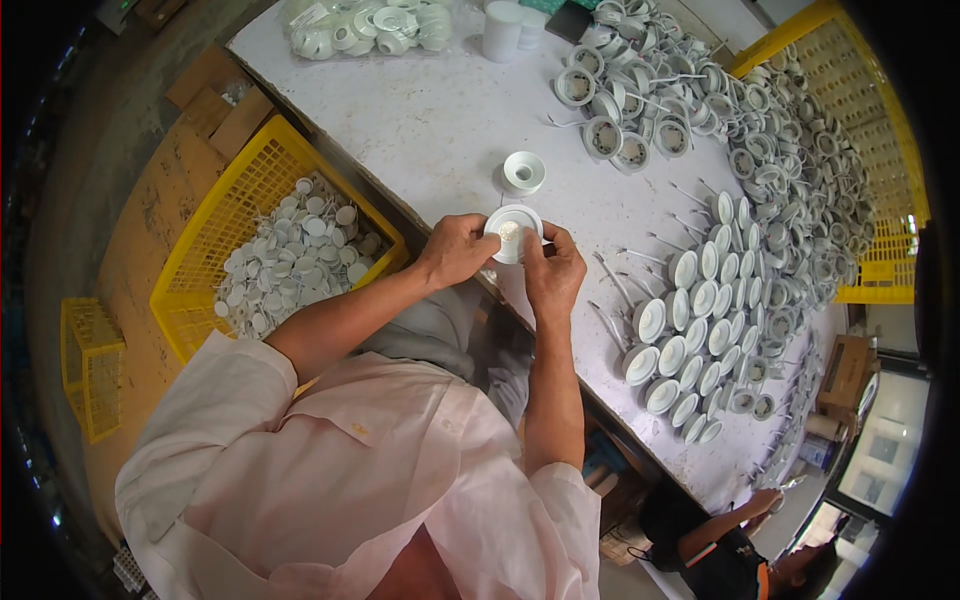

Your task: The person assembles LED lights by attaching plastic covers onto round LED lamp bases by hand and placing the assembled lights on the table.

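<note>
Between my two hands I hold a round white lamp housing (513, 222), its open face turned up and a yellowish disc showing inside. My left hand (459, 248) grips its left rim, thumb on the front. On the opposite rim, my right hand (553, 268) is closed with its thumb pressed to the lower edge. Just beyond stands a white spool-like round part (524, 173) on the white table (420, 120). To the right, rows of white lamps (703, 299) with wires lie on the tabletop.
A yellow crate (215, 235) of white discs (290, 260) stands at my left. Grey lamp housings (640, 90) are heaped at the far right, spilling by another yellow crate (850, 70). A bag of white parts (370, 28) lies at the back. Another person (740, 545) works at lower right.
</note>
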Action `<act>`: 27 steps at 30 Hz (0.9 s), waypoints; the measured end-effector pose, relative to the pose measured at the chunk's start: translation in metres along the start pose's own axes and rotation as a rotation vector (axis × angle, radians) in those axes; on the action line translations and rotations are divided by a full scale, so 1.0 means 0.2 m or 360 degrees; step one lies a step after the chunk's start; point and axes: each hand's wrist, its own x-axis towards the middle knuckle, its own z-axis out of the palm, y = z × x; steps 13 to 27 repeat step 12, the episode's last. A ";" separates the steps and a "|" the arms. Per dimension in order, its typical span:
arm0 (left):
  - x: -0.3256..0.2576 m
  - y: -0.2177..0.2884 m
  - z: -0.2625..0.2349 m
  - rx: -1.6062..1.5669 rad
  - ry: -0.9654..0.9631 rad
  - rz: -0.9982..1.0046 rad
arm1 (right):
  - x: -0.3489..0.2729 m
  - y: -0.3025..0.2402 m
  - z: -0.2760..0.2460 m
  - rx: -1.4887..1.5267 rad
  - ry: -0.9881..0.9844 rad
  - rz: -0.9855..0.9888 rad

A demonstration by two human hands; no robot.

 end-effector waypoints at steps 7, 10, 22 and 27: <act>0.06 -0.03 0.03 -0.0131 -0.0129 -0.0097 | 0.01 0.08 -0.03 0.0002 0.0071 0.0032; 0.09 0.00 0.04 -0.0099 -0.0183 -0.0130 | 0.02 0.08 -0.05 0.0033 0.0064 0.0086; 0.09 0.04 0.04 -0.0061 -0.0232 -0.0243 | 0.03 0.08 -0.07 0.0129 0.0033 0.0096; 0.09 0.04 0.04 -0.0061 -0.0232 -0.0243 | 0.03 0.08 -0.07 0.0129 0.0033 0.0096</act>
